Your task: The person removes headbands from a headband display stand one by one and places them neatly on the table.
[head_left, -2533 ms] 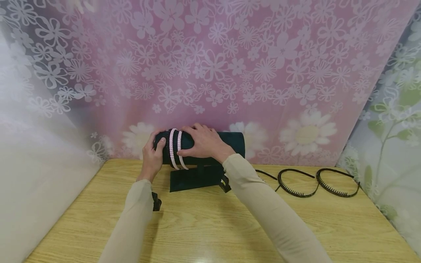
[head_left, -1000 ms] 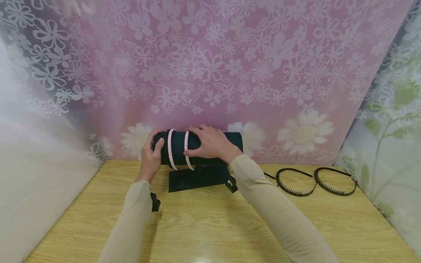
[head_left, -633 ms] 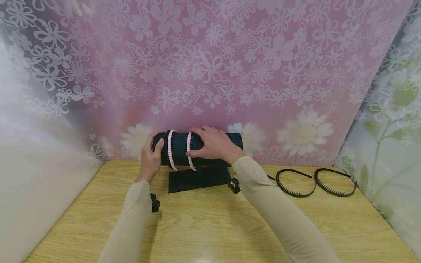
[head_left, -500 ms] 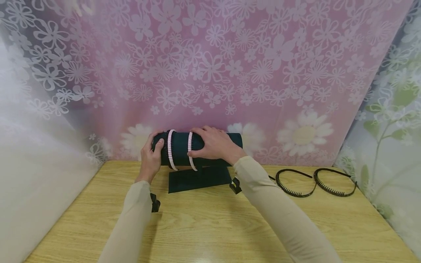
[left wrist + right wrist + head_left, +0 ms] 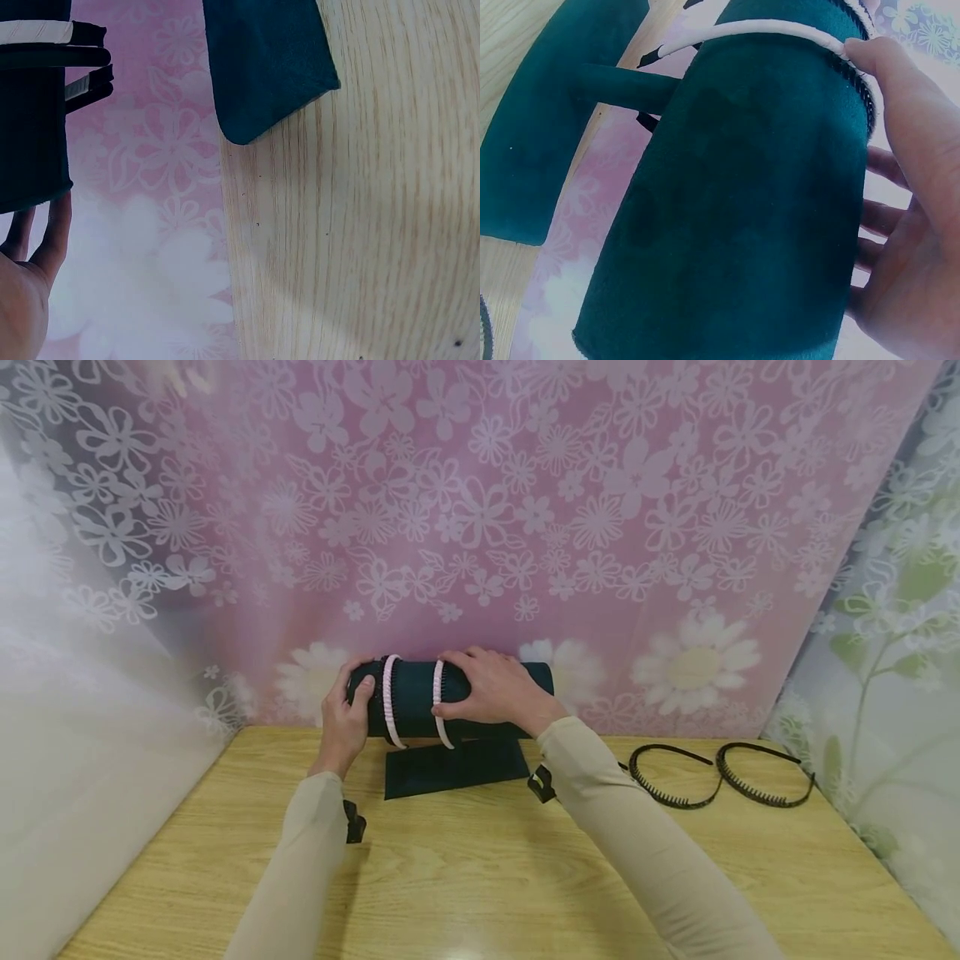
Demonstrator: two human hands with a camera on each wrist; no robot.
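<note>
A dark green velvet display roll (image 5: 412, 693) stands on a flat base (image 5: 457, 767), with headbands fitted over it. My left hand (image 5: 345, 718) grips the roll's left end, thumb in front and fingers over the top. Beside it sits a pale pink headband (image 5: 388, 702) with dark teeth, close to something black partly hidden by my left hand. My right hand (image 5: 495, 689) holds a second pale pink headband (image 5: 438, 693) mid-roll, thumb on its front and index finger near its top. In the right wrist view, the thumb presses that headband (image 5: 772, 27); the other fingers reach behind the roll.
On the table (image 5: 450, 877) to the right lie two black toothed headbands (image 5: 663, 794) side by side, plus the tip of another, mostly hidden by my right sleeve (image 5: 637, 835). A pink floral curtain (image 5: 480, 543) hangs right behind the roll.
My right hand has slid the second pink headband rightward along the roll, widening its gap from the first pink one. My left hand keeps its hold on the roll's end.
</note>
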